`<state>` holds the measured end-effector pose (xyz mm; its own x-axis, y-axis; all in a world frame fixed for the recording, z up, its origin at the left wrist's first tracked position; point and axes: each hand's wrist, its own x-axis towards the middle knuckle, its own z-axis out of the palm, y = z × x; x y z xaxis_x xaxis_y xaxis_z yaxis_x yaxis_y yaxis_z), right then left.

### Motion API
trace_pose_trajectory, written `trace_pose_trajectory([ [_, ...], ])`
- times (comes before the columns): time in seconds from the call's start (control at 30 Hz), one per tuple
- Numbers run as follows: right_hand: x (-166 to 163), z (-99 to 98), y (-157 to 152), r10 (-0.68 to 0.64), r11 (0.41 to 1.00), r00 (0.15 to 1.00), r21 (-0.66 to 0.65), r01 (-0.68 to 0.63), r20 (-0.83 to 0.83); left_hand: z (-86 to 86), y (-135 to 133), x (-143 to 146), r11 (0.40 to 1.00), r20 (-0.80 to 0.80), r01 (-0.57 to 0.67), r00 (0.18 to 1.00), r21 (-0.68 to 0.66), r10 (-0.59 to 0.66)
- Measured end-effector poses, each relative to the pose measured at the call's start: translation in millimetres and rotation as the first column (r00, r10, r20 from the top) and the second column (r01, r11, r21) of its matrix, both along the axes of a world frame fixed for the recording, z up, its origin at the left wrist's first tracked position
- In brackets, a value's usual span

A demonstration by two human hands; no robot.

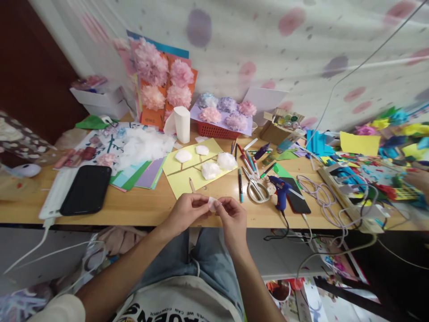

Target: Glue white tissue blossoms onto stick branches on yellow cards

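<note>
Both hands meet over the table's front edge, pinching a small, thin white piece (pixel 212 204) that may be paper. My left hand (pixel 189 210) grips it from the left with thumb and fingertips. From the other side, my right hand (pixel 231 219) closes thumb and finger on it. Just beyond them lies a yellow sheet (pixel 181 181) with a drawn brown branch. On it sit two fluffy cotton tufts (pixel 211 170) and two flat white shapes (pixel 183 155). A pencil (pixel 192 185) rests on the sheet's lower edge.
Right of the sheet lie markers (pixel 240 185), scissors (pixel 257 190), a blue glue gun (pixel 280 190) and a phone (pixel 296 199). Cotton wool (pixel 147 142) is heaped at left, near a black phone (pixel 86 190). Cables (pixel 321 197) coil at right. Another person's hand (pixel 417 179) shows far right.
</note>
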<state>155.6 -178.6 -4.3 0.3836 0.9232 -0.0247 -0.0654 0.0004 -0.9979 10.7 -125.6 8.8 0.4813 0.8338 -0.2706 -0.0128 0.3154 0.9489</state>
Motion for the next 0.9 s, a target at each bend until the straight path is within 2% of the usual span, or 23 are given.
trace_pose_trajectory([
  [0.1, -4, -0.6, -5, -0.049, 0.994, 0.980, 0.102, 0.029, 0.195, 0.8, 0, 4, 0.995, 0.047, -0.033, 0.998, -0.095, 0.038],
  [0.2, -5, -1.6, -10, -0.119, 0.959, 0.880, 0.284, -0.019, 0.461, 2.4, -1, 7, 0.986, 0.071, -0.057, 0.995, -0.155, 0.068],
  [0.3, -5, 0.1, -12, -0.192, 0.912, 0.789, 0.402, -0.075, 0.583, 5.5, -2, 7, 0.979, 0.079, -0.071, 0.993, -0.191, 0.088],
  [0.63, -3, -3.9, -14, -0.175, 0.885, 0.710, 0.425, -0.191, 0.682, 9.6, 0, 2, 0.977, 0.151, -0.055, 0.985, -0.208, 0.088],
  [0.9, 3, 6.4, -19, -0.045, 0.910, 0.783, 0.349, -0.224, 0.620, 8.2, 2, -3, 0.984, 0.190, 0.002, 0.981, -0.176, 0.032],
])
